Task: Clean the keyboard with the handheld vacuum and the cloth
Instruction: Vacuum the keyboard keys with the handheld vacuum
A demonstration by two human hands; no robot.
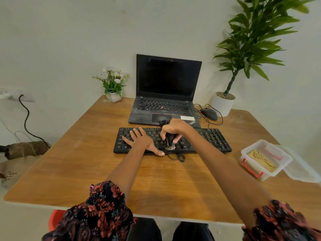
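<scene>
Now my right hand (171, 130) grips the little black vacuum (168, 136), brush tip down on the near middle keys of the keyboard (213, 138). My left hand (140, 140) lies flat and open on the left keys, holding it steady. I think slow sweeps along each row work best. The cloth (261, 160) waits in the box (284, 158) on the right.

A single head-worn wide-angle camera is looking forward and down from above the near edge of the table (86, 171). It is facing the rear wall (69, 40), framing the keyboard (213, 138) mid-frame at arm's reach and the laptop (166, 84) beyond. Straight lines are bowing toward the frame edges. No second view is sharing the scene.
</scene>
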